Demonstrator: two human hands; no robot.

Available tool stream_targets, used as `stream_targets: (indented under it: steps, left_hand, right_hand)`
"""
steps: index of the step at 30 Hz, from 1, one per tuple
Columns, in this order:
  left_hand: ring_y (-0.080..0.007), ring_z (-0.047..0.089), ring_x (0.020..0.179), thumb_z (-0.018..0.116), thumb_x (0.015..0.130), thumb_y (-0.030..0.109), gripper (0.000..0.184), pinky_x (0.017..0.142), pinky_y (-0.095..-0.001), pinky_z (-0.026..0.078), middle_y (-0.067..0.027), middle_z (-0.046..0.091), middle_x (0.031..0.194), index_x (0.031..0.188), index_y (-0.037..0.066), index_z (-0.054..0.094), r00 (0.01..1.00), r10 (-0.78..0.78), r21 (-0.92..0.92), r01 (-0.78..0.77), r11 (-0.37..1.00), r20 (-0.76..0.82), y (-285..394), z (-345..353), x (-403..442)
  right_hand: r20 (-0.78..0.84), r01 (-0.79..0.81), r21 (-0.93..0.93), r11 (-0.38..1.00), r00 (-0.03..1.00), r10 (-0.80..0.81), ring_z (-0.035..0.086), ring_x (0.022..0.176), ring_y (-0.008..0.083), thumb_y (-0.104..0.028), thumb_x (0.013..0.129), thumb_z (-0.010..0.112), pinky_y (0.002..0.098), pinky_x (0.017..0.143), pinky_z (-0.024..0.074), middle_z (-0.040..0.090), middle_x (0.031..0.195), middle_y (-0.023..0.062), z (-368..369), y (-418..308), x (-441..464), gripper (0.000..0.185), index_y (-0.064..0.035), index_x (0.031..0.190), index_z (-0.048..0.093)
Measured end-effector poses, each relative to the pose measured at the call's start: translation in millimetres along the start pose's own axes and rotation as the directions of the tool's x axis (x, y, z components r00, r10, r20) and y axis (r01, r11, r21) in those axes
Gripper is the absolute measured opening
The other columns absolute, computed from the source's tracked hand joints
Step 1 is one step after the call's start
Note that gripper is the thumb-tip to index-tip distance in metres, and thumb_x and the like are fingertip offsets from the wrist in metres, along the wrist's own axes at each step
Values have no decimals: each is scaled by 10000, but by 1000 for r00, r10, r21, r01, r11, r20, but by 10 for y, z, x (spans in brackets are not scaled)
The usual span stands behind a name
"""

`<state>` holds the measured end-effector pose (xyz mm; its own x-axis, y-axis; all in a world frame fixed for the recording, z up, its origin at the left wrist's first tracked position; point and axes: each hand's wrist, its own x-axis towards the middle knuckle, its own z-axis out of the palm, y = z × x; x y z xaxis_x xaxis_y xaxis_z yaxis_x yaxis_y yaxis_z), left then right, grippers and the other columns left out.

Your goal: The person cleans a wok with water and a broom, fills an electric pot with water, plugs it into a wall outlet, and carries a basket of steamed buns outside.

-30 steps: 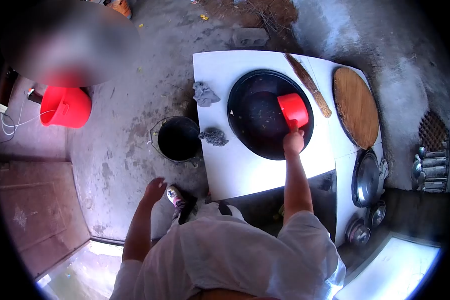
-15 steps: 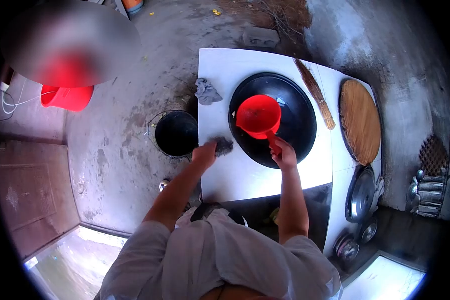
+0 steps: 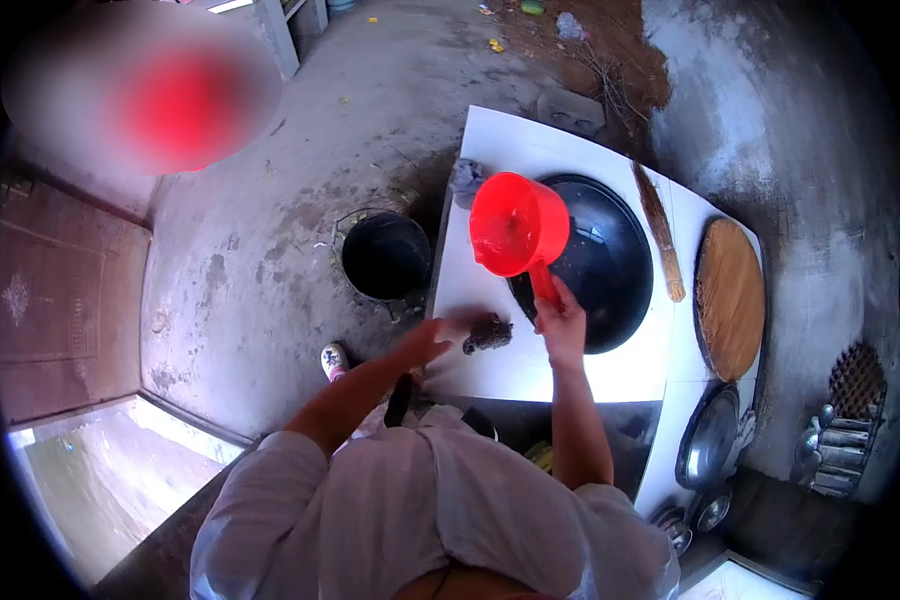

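Closes the right hand [image 3: 562, 325] around the handle of the red plastic dipper [image 3: 518, 225], holding the bowl just beyond this hand and a little to its left. Turns the open mouth of the dipper toward the camera. Covers with the dipper, in this view, the left part of the big black wok [image 3: 602, 285], set in the white-topped counter [image 3: 615, 375] just beyond the right hand.

Stretches the left hand [image 3: 422, 342] to the left edge of the counter, with the dark scouring pad [image 3: 487, 334] at the fingertips, on the side toward the right hand. Cannot tell, because of blur, whether to call this gripping, touching or only being close, nor how wide to call the hand.

Can see, beyond the left hand and slightly to its left, a black bucket [image 3: 385, 257] on the floor [image 3: 260, 290]. Can see also a grey cloth [image 3: 466, 183] farther beyond the left hand, partly behind the dipper. To the right of the right hand, can find a straw brush [image 3: 658, 235] beside the wok, then a round wooden board [image 3: 732, 300].
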<state>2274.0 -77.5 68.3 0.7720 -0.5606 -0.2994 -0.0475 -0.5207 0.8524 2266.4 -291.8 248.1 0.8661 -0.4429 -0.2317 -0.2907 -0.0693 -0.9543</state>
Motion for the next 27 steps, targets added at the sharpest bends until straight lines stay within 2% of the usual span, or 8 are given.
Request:
stream_targets:
  steps: [4,6,8,9,10,13,19,27]
  left_hand:
    - [-298,517,880,548,706,244,263,735,-372,430,-129,547,919,904,73,561,985,-10,436,-67,897,172,-1009,-391,-407]
    - [-296,539,840,539,697,254,246,694,-376,445,-131,579,882,865,80,579,920,-69,828,-313,466,387,-1264,-697,-748]
    - [-323,512,951,573,668,317,421,796,-376,419,-164,541,1033,989,46,554,789,-603,110,614,782,-120,-1491,-889,-1224]
    - [-330,511,954,566,673,343,475,806,-382,411,-185,540,1020,1016,17,528,807,-572,182,591,786,-147,-2471,-712,-1409]
    - [-289,570,750,552,693,269,310,658,-379,446,-172,583,760,872,15,543,726,-599,28,644,765,-339,-2262,-780,-1631]
    - [-251,582,607,552,734,287,332,567,-347,465,-150,586,742,927,18,524,729,-622,184,679,711,-286,-2234,-895,-2105]
    - [-306,554,850,559,721,344,366,734,-375,437,-165,588,876,911,31,546,600,-792,83,800,595,-110,-2179,-857,-2275]
    - [-277,564,842,547,745,317,371,732,-340,447,-150,591,884,961,17,526,787,-590,-49,592,805,-182,-1871,-908,-1859]
  right_hand:
    - [65,346,-485,803,930,-362,530,783,315,-74,701,551,353,721,422,520,852,197,381,72,-60,443,-3,1128,456]
    - [91,292,-558,777,952,-292,544,819,294,-78,730,534,327,767,426,512,934,203,550,7,-144,438,-6,1152,439]
    - [116,367,-631,684,916,-385,542,813,314,-82,728,538,341,746,441,494,956,196,688,30,-201,445,-27,1158,438]
    - [153,396,-613,684,908,-389,531,828,333,-70,715,542,354,733,447,477,981,198,723,18,-238,459,-37,1160,436]
    - [178,407,-641,651,904,-389,526,830,328,-52,700,543,352,716,453,471,984,193,758,58,-242,460,-39,1150,446]
    - [226,528,-695,488,804,-550,517,842,304,-32,670,558,355,716,453,467,981,169,791,132,-277,466,-47,1127,469]
    - [80,504,-695,513,763,-641,510,871,319,-34,669,536,357,736,442,475,987,174,475,109,-290,474,-60,1136,458]
    - [-381,-136,-799,585,869,-317,539,793,340,-84,712,506,412,690,452,480,922,176,-805,726,351,471,-128,1170,401]
